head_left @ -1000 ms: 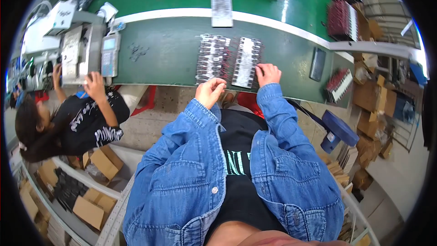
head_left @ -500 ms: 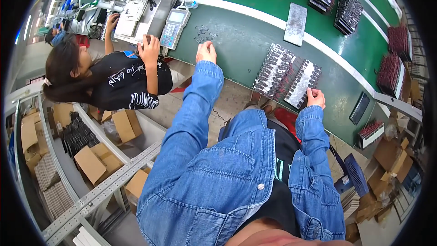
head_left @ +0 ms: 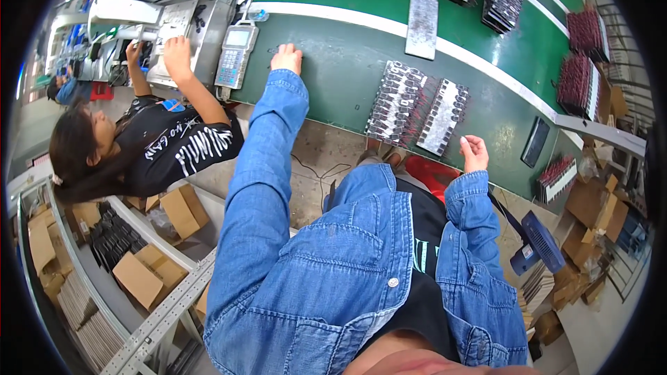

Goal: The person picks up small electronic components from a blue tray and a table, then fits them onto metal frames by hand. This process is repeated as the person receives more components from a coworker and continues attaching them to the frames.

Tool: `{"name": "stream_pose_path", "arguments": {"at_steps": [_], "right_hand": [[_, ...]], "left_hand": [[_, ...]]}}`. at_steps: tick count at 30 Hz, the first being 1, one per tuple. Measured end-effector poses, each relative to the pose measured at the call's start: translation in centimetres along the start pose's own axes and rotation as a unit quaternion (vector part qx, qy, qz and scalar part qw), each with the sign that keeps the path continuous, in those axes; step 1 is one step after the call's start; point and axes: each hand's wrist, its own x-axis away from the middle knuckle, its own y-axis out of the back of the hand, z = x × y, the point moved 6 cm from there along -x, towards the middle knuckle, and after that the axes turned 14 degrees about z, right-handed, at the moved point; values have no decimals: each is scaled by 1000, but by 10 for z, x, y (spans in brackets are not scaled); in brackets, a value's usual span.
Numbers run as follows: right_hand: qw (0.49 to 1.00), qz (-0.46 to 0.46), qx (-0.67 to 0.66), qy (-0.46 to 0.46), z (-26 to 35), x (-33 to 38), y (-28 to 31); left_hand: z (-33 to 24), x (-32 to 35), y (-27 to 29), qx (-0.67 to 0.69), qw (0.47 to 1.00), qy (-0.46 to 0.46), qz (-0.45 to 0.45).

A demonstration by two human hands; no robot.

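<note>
My left hand (head_left: 287, 60) reaches far across the green table, its fingers curled down over a spot with small black parts; the hand covers most of them, and what lies under the fingertips is hidden. Close to the table's near edge is my right hand (head_left: 475, 153), thumb and fingertips drawn together; anything between them is too small to make out. Just left of it lies a silver-white plate (head_left: 442, 118) lined with small black parts along its edges. Beside that plate is a wider one (head_left: 396, 101) with rows of black parts and thin dark red wires.
A bare metal plate (head_left: 422, 26) lies beyond. Stacks of loaded plates (head_left: 503, 2) stand at the back. A grey keypad device (head_left: 236, 55) is at left, near a co-worker (head_left: 160, 139) whose hands are at a machine. A dark flat tray (head_left: 535, 142) lies at right.
The view has shifted right. My left hand has moved onto the small black parts and hides them. My right hand has come away from the silver-white plate's edge. The co-worker's hands have moved.
</note>
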Motion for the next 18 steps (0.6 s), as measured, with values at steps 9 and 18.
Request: {"name": "stream_pose_path", "arguments": {"at_steps": [9,18], "right_hand": [[952,126,-265,-90,71,19,-68],[905,216,-333,-151,89,11,-103]], "left_hand": [[-116,47,63,741,668,60,15],[-251,112,82,763,622,-93,152]]}}
